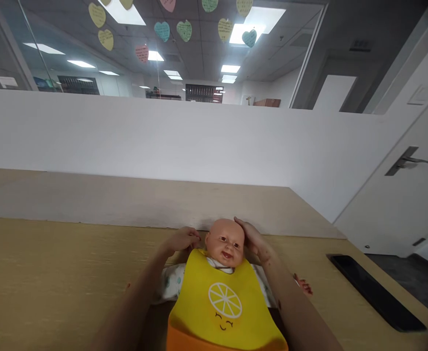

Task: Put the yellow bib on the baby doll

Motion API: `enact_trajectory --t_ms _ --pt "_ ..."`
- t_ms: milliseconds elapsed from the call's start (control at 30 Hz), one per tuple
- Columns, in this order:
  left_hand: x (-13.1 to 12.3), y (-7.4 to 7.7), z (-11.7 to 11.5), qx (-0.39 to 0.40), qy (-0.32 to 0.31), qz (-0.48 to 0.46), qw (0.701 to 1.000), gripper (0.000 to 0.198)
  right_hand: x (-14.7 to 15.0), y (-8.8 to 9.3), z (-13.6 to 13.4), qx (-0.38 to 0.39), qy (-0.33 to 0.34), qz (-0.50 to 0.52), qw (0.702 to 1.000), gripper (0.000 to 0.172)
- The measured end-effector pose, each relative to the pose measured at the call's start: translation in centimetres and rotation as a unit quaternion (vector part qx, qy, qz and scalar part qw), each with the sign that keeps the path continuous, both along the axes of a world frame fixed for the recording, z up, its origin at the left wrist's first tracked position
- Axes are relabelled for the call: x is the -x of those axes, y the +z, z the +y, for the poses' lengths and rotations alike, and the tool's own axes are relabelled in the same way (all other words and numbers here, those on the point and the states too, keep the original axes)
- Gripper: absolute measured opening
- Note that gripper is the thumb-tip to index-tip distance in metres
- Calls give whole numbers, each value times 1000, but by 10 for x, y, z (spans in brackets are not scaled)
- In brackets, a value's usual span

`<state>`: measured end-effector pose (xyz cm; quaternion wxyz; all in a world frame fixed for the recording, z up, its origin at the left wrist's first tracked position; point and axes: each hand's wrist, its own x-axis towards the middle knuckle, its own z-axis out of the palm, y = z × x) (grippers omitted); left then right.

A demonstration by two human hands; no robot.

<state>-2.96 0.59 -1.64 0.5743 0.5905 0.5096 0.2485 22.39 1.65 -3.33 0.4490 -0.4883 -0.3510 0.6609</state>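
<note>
Seen from the head camera, a bald vinyl baby doll [224, 242] lies face up on a pale yellow wood-grain tabletop [52, 278], its smooth, glossy head toward the far side. It wears a bright yellow silicone bib [214, 312] printed with a white lemon slice and a small smiling face, with a moulded orange pocket along the lower edge. Beneath the bib is a soft white garment with small dots [172, 285].

The person's right hand [254, 238] sits on the crown of the doll's head, its slightly spread fingers [243, 226] curving over the vinyl without closing into a firm grip. The left hand [180, 239] is on the other side of the head, its loosely curled fingers [195, 236] just beside the doll's head and above the shoulder. I cannot tell whether they touch it or hold anything.

Beyond the doll, a beige board [126, 204] lies across the far part of the table, against a white partition wall [162, 141]. A flat black rectangular pad [377, 292] lies near the tabletop's right edge, well apart from the right hand. To the right stands a white door [400, 165] with a dark lever handle [411, 161].
</note>
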Motion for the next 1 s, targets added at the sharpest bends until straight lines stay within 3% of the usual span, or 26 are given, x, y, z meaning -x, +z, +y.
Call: enact_trajectory --t_ms 167,267,400,567,1000 --pt "11 0 7 -32 20 65 997 29 10 -3 2 -22 19 -48 998 40" --pt "9 2 7 -41 -16 75 996 32 14 -7 5 -60 37 -89 994 42" --pt "5 3 4 -25 -63 83 994 28 17 -10 6 -68 39 -99 992 42" --pt "3 5 3 -39 -49 88 994 21 18 -8 2 -72 42 -86 993 38" --pt "2 7 1 -54 -92 117 987 13 19 -11 2 -62 43 -81 994 37"
